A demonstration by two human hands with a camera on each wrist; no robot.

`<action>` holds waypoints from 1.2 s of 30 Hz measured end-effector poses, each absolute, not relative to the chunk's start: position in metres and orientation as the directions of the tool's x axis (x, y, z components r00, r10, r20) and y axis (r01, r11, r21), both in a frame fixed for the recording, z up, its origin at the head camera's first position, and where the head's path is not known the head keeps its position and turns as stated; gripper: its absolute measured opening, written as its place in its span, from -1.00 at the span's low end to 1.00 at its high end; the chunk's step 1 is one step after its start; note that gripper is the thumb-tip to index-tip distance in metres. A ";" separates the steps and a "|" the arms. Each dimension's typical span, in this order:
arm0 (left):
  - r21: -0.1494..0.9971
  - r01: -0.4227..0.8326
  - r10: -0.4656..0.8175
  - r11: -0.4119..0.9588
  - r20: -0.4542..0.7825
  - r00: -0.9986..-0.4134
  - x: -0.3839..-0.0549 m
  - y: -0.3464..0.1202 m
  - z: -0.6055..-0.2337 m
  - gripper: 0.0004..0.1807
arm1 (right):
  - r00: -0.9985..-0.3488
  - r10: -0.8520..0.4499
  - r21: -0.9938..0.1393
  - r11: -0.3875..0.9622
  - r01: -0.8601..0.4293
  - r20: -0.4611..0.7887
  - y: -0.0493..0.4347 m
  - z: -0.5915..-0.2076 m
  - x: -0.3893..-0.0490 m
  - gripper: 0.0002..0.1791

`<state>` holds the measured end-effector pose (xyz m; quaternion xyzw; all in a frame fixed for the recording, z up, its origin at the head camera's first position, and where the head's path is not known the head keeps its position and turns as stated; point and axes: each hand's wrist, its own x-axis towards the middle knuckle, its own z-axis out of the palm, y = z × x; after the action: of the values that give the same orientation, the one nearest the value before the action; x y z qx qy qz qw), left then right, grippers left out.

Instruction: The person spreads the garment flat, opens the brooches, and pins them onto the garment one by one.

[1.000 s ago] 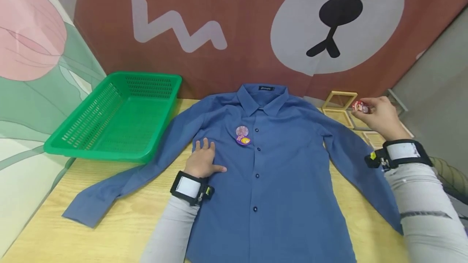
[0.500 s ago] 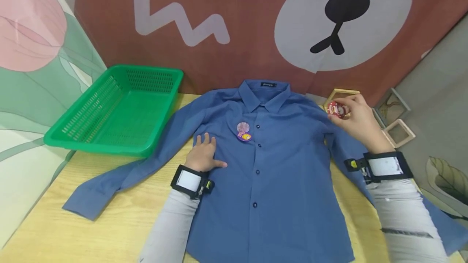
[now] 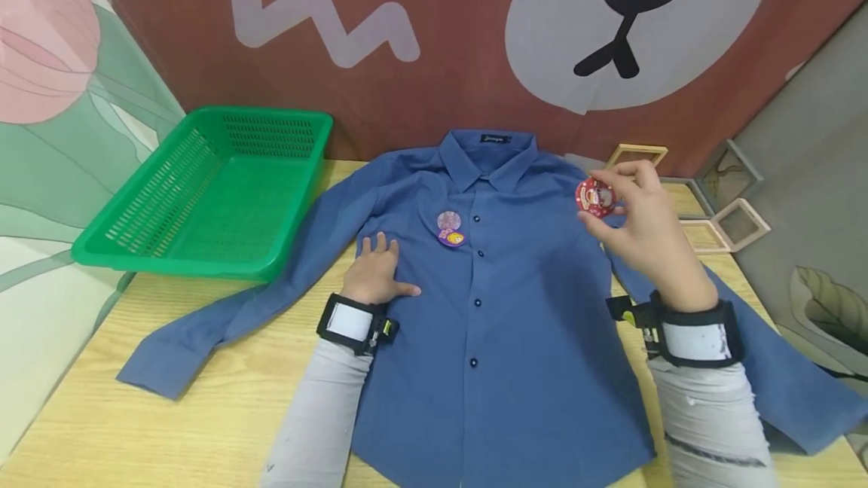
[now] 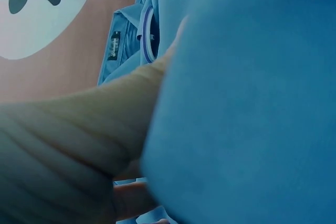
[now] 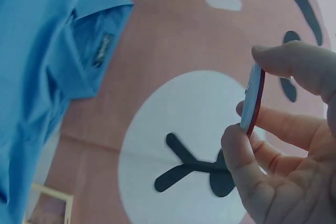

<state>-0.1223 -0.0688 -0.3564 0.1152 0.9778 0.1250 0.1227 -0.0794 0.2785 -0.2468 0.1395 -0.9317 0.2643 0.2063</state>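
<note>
A blue button-up shirt [image 3: 529, 307] lies spread on the table, collar toward the back wall. Two round badges, one pinkish [image 3: 448, 221] and one purple and yellow [image 3: 450, 238], sit on its left chest as seen from here. My left hand [image 3: 371, 272] rests on the shirt just below and left of them, fingers spread. Over the opposite shoulder, my right hand [image 3: 640, 228] pinches a red round button badge [image 3: 596, 197] by its edge, printed face toward the head camera. In the right wrist view this badge [image 5: 253, 99] appears edge-on between thumb and fingers, its pale back showing.
A green plastic basket [image 3: 271, 266] stands at the back left, overlapping one shirt sleeve. At the back right are several small wooden-edged frames [image 3: 741, 226], some lying and some standing near the wall. A printed bear cloth [image 3: 461, 59] covers the back wall.
My right hand has moved left from the small frames to above the shirt's right shoulder, carrying the red badge. The left hand stays in place on the shirt. The head view has tilted slightly downward.
</note>
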 end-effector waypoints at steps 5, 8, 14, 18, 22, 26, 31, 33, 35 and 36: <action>0.271 0.194 0.256 0.943 -0.215 -0.942 -0.123 -0.070 -0.356 0.13 | -0.846 -0.183 -0.394 0.822 -0.411 0.501 0.258 -0.246 -0.066 -0.37; 0.272 0.195 0.257 0.942 -0.211 -0.943 -0.123 -0.069 -0.357 0.13 | -0.829 -0.216 -0.367 0.818 -0.442 0.516 0.245 -0.245 -0.057 -0.37; 0.278 0.195 0.257 0.941 -0.208 -0.944 -0.123 -0.070 -0.359 0.14 | -0.796 -0.278 -0.326 0.803 -0.500 0.537 0.218 -0.237 -0.031 -0.27; 0.281 0.195 0.257 0.940 -0.204 -0.945 -0.123 -0.070 -0.359 0.14 | -0.767 -0.297 -0.302 0.792 -0.531 0.569 0.203 -0.229 -0.015 -0.19; 0.288 0.204 0.264 0.936 -0.187 -0.946 -0.123 -0.071 -0.360 0.14 | -0.740 -0.304 -0.288 0.781 -0.555 0.601 0.190 -0.221 -0.001 -0.26; 0.297 0.211 0.266 0.931 -0.160 -0.951 -0.122 -0.072 -0.362 0.13 | -0.715 -0.320 -0.289 0.755 -0.589 0.622 0.177 -0.216 0.011 -0.27; 0.293 0.205 0.256 0.934 -0.150 -0.955 -0.121 -0.073 -0.361 0.13 | -0.681 -0.329 -0.317 0.698 -0.642 0.654 0.163 -0.214 0.020 -0.26; 0.293 0.204 0.257 0.934 -0.155 -0.954 -0.121 -0.073 -0.360 0.13 | -0.670 -0.342 -0.317 0.681 -0.660 0.659 0.159 -0.215 0.023 -0.25; 0.294 0.206 0.260 0.933 -0.159 -0.952 -0.121 -0.072 -0.360 0.13 | -0.661 -0.362 -0.316 0.664 -0.677 0.657 0.157 -0.217 0.026 -0.25; 0.294 0.206 0.260 0.933 -0.159 -0.952 -0.122 -0.072 -0.359 0.13 | -0.655 -0.372 -0.313 0.656 -0.687 0.657 0.156 -0.217 0.026 -0.25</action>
<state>-0.1220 -0.0720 -0.3594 0.1190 0.9783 0.1383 0.0982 0.0264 0.1558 -0.2173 0.3058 -0.8656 0.2799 0.2809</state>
